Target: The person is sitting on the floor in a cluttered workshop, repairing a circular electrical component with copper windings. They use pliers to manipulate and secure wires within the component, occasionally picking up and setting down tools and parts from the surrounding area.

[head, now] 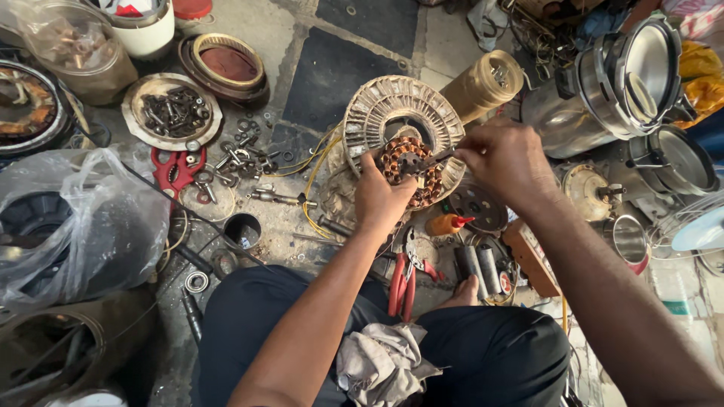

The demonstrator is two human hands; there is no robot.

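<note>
I see my left hand [381,197] gripping the lower edge of the round copper-wound motor stator with its pale ribbed outer ring [400,132], which stands tilted on the stone floor [332,71] right in front of my knees. The fingers curl closed over the copper coils, thumb on the near side. My right hand [504,160] is pinched shut on a thin dark metal tool [436,160], whose tip points left into the middle of the windings. The two hands are near each other, with the tool bridging between them.

Just below the stator lie red-handled pliers [403,280], beside a small orange squeeze bottle with a red nozzle [445,224]. A crumpled grey rag [381,365] rests on my lap. To the left, a round metal dish of dark nuts and bolts [172,111] sits on the floor, with loose washers scattered near it and a red tool [175,167] just below. A clear plastic bag [83,226] bulges at the far left. Behind the stator leans a tan cylinder [483,84], and shiny steel pots [626,79] stand at the upper right.
</note>
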